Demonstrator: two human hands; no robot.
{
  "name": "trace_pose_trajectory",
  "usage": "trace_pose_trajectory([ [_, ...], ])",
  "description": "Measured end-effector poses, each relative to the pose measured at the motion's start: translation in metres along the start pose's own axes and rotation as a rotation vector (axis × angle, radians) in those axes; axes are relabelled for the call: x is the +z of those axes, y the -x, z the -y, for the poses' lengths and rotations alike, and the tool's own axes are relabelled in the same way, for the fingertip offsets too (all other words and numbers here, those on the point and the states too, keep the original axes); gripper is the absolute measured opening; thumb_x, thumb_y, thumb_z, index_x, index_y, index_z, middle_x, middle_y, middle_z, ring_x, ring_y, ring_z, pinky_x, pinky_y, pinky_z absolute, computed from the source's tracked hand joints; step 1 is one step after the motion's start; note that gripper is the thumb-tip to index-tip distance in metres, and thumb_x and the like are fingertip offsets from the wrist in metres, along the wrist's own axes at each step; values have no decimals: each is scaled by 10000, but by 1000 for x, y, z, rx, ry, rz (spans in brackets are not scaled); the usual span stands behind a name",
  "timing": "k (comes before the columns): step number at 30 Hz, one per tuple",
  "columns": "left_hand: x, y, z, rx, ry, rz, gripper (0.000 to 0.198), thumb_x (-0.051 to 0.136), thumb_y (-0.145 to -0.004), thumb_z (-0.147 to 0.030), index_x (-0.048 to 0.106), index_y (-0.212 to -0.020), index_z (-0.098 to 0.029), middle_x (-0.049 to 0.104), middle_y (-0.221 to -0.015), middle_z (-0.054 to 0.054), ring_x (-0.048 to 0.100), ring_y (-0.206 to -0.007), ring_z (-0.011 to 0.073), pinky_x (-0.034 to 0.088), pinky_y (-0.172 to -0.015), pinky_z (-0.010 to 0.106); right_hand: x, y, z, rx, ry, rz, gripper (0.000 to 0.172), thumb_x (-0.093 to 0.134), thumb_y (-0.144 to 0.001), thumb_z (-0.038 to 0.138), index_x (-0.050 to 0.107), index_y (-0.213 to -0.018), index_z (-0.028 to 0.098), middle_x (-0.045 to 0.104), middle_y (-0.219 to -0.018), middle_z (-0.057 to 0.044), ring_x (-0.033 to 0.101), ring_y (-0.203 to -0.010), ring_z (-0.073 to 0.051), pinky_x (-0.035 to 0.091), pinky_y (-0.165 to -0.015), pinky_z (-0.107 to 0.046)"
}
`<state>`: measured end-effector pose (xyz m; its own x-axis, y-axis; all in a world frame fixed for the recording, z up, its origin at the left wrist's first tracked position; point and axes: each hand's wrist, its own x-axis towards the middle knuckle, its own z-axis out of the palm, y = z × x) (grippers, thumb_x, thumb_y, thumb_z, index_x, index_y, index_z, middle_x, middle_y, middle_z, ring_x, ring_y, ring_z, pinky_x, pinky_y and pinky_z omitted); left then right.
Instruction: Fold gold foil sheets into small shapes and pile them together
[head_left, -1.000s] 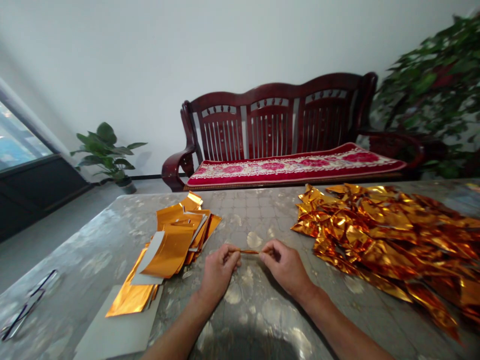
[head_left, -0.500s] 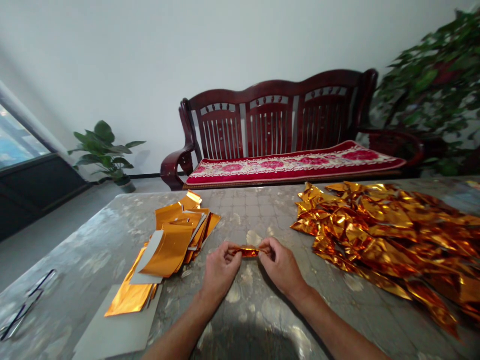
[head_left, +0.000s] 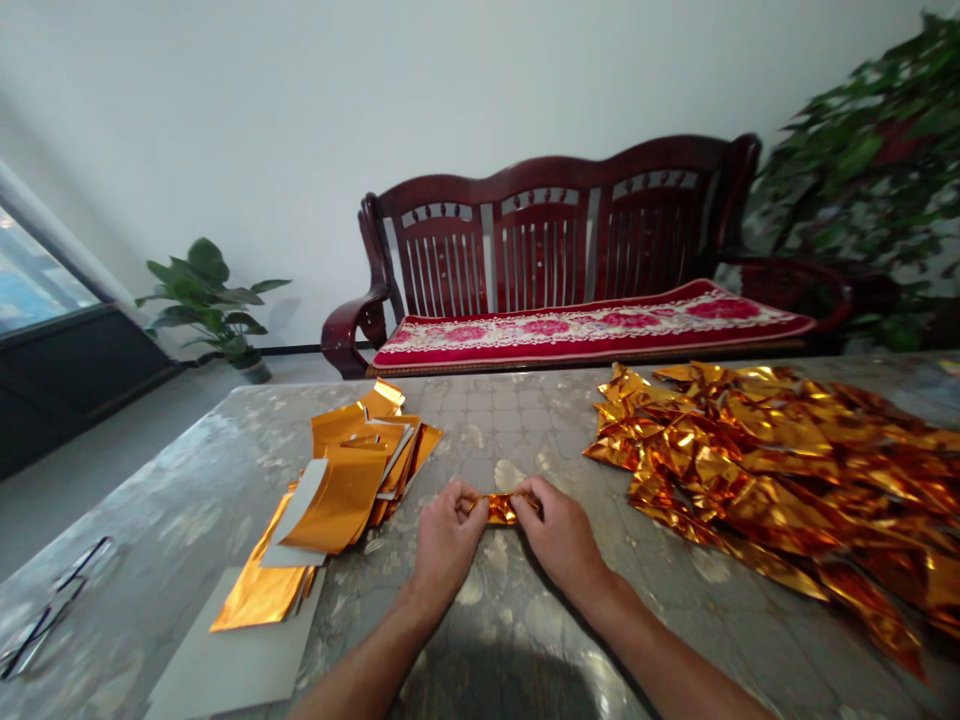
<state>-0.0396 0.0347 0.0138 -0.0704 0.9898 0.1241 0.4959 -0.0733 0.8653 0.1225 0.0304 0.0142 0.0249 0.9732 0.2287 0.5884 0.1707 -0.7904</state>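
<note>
Between my two hands is a small folded piece of gold foil paper (head_left: 501,509), its shiny middle showing and its ends hidden by fingers. My left hand (head_left: 451,530) pinches the left end, thumb on the near side. At the right end, my right hand (head_left: 556,530) grips it the same way. Left of my hands lies a loose stack of flat gold foil sheets (head_left: 341,495) with grey backs. A big heap of folded gold foil pieces (head_left: 757,450) covers the right part of the table.
The patterned tablecloth (head_left: 517,630) lies beneath everything. A grey sheet (head_left: 240,660) sits under the stack, and eyeglasses (head_left: 56,610) rest at the far left. Beyond the table stand a dark wooden bench (head_left: 540,240) and a potted plant (head_left: 214,300), with leafy greenery (head_left: 885,170) at right.
My thumbs have moved inward along the foil piece, and its visible middle now looks wider from front to back and more crinkled. The stack and heap stay as they were.
</note>
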Motion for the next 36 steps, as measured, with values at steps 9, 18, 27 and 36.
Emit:
trace_pose_trajectory([
  [9, -1, -1, 1, -32, 33, 105, 251, 539, -852, -359, 722, -848, -187, 701, -684, 2, 647, -565, 161, 440, -572, 240, 1, 1, 0, -19, 12, 17, 140, 467, -864, 242, 603, -836, 222, 687, -771, -21, 634, -741, -191, 408, -667, -275],
  [18, 4, -1, 10, -47, 108, 86, 181, 600, -818, -351, 643, -809, -176, 636, -622, -18, 614, -545, 142, 440, -536, 221, 2, 3, 2, -45, 104, 49, 99, 461, -883, 246, 555, -864, 220, 672, -831, -37, 622, -786, -204, 393, -701, -293],
  [27, 2, -3, 6, -87, 179, 143, 196, 639, -776, -362, 581, -730, -180, 561, -540, -52, 534, -452, 113, 399, -466, 207, 0, 4, -2, -51, 14, 94, 116, 487, -883, 286, 559, -824, 217, 659, -773, -15, 607, -732, -181, 386, -657, -268],
  [36, 2, 3, -2, -60, 122, 149, 200, 591, -825, -350, 603, -729, -175, 575, -533, -45, 557, -460, 108, 382, -478, 192, 2, 7, -1, -70, 46, 100, 140, 428, -914, 263, 538, -841, 216, 657, -797, -24, 621, -769, -187, 403, -698, -278],
])
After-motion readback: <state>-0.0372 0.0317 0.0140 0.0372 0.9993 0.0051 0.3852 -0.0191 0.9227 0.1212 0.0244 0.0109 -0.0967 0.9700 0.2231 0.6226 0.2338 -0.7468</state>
